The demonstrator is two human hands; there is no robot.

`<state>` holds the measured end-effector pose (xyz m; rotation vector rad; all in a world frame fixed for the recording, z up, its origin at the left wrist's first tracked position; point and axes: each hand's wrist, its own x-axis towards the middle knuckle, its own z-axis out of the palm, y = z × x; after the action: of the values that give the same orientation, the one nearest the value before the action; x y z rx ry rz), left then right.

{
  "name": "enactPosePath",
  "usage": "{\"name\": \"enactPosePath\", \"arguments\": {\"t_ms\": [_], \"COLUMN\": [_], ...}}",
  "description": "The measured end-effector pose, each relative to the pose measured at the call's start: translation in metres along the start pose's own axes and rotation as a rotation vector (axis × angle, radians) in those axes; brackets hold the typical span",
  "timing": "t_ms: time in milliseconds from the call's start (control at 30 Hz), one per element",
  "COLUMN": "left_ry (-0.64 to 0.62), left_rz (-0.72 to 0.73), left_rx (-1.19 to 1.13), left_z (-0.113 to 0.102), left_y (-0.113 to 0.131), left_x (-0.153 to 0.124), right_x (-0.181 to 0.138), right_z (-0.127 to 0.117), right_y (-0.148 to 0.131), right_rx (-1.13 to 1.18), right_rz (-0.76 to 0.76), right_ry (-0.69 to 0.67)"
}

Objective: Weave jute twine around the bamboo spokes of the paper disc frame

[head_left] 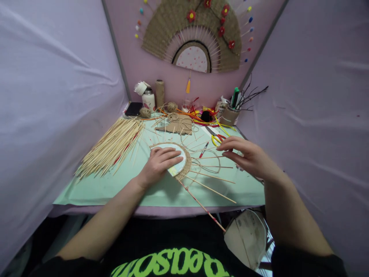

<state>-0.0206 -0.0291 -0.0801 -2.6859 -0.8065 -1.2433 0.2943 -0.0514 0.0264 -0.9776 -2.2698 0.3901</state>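
Observation:
A half-round fan frame [186, 164] with a twine-wrapped rim and a pale blue centre is in the middle of the table. Thin bamboo sticks [211, 189] fan out from it, one with red marks reaching past the table's front edge. My left hand [161, 161] grips the frame, fingers across its centre and thumb hidden. Over the stick tips on the right, my right hand [243, 156] has its fingers bent toward the thumb; anything between them is too small to make out. A loop of thin twine [219, 165] winds among the sticks below that hand.
Bamboo sticks [111, 148] lie piled at left. Scissors [215, 139], a red pen [204, 150] and torn cardboard [175, 125] lie beyond the frame. Twine balls [145, 112], a white bottle [148, 100] and a pen holder [230, 115] stand behind. A decorated fan [161, 36] hangs on the back wall.

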Motion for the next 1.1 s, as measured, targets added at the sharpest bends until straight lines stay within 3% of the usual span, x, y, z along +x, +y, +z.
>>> {"name": "enactPosePath", "arguments": {"t_ms": [167,267,367,567,700,1100], "left_ry": [0.037,0.054,0.066,0.106,0.090,0.026], "left_rz": [0.010,0.005,-0.015,-0.036,-0.048,-0.024], "left_rx": [0.014,0.019,0.010,-0.057,-0.084,-0.068], "left_z": [-0.001,-0.001,0.000,0.000,-0.002,-0.002], "left_y": [-0.003,-0.005,-0.005,-0.005,-0.003,-0.001], "left_x": [-0.002,-0.003,-0.004,-0.002,-0.001,0.000], "right_x": [-0.025,-0.041,-0.051,-0.054,-0.043,-0.020], "right_z": [0.005,0.021,0.044,0.092,0.110,0.105], "right_y": [0.002,0.009,0.011,-0.013,-0.030,-0.044], "right_rx": [0.117,0.229,0.312,0.421,0.551,0.581], "right_rz": [0.121,0.199,0.209,0.210,0.279,0.363], "right_ry": [0.343,0.565,0.674,0.577,0.440,0.191]}}
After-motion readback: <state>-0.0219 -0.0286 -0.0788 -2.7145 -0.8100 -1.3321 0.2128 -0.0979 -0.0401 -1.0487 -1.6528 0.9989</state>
